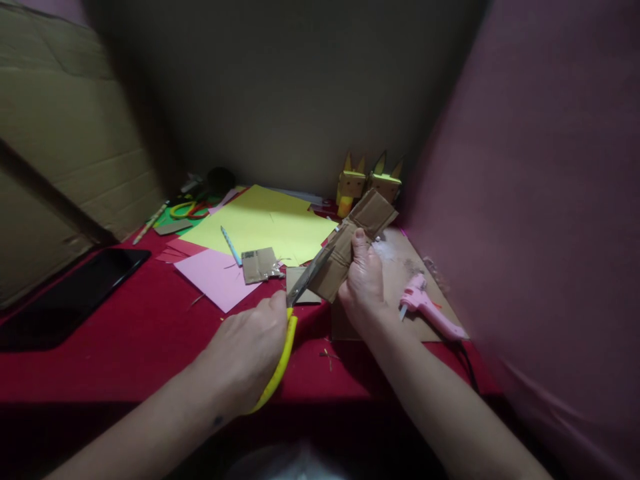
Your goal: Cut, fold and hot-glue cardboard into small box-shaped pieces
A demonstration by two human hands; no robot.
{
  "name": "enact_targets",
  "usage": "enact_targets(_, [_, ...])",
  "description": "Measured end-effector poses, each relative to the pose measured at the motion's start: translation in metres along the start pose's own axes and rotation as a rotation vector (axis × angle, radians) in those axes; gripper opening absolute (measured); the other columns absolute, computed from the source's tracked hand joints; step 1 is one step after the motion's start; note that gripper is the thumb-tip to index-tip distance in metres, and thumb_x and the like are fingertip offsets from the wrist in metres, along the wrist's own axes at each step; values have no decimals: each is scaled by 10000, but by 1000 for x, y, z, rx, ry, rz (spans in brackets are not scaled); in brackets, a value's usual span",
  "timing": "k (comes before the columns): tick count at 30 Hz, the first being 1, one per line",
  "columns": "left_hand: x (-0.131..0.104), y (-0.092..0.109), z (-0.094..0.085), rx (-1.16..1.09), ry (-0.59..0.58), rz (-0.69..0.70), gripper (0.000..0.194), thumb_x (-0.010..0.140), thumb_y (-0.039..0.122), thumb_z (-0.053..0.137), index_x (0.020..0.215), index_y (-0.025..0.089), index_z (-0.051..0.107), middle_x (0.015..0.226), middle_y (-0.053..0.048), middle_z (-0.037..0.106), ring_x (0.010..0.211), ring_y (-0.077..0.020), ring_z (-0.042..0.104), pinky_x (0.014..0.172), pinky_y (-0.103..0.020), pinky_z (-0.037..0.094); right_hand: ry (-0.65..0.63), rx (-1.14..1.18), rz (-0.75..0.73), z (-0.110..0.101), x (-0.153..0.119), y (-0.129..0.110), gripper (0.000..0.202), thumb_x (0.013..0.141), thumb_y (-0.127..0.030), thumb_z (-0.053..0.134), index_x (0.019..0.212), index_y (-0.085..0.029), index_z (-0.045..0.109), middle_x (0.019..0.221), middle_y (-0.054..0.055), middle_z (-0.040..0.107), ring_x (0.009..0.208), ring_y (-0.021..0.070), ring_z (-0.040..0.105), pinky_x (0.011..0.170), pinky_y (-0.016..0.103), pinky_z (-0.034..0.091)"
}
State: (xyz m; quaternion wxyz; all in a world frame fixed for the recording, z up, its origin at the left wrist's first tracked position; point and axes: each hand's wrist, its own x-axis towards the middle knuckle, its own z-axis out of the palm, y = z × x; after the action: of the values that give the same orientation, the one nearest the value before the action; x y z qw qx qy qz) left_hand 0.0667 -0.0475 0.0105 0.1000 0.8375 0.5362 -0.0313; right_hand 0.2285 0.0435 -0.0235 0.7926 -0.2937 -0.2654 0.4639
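Yellow-handled scissors (280,367) are in my left hand (255,350), its fingers closed round the handles. Their blades point up and right and lie against the left edge of a folded cardboard piece (333,270). My right hand (365,277) grips that cardboard from below, thumb on its face, and holds it raised above the table. A small cardboard square (259,265) with clear tape on it lies left of the blades. Under the blades is another flat cardboard piece (305,293).
Yellow sheets (260,220), a pink sheet (220,277) and a blue pencil (231,245) lie behind. A pink glue gun (430,310) rests on a cardboard sheet (400,260) at right. Two box figures (351,183) stand at the back. A black tablet (70,293) is left.
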Motion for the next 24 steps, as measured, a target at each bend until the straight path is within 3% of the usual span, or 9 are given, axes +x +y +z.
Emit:
enact_targets(7, [2,2,-3,144,-3,-5,441,746,68,446,1186,72,479,902,-205,676,782,-397,698,605,-435,514,-7,-11,5,-1,-3,0,285,816,-475,641,866,-196,615,730,-4,715,894,179,704,875,365,566])
enact_targets(13, [5,6,-3,214,-4,-61,319,849,28,312,1078,112,518,860,-147,680,796,-342,716,642,-407,539,-1,5,34,2,-6,-1,283,844,-461,613,869,-179,620,700,-6,698,822,167,699,905,379,548])
enact_targets(19, [9,3,-3,203,-52,-68,253,872,41,321,1031,127,498,798,-110,665,778,-316,714,634,-368,523,32,8,25,4,-7,-2,284,842,-459,616,863,-176,621,684,-6,691,834,178,698,896,400,550])
enact_targets(24, [9,3,0,125,-18,-69,260,869,72,379,1105,113,479,940,-147,668,855,-321,702,671,-380,526,18,-6,-16,6,-6,0,279,812,-446,645,899,-182,620,743,-8,705,876,169,691,922,372,533])
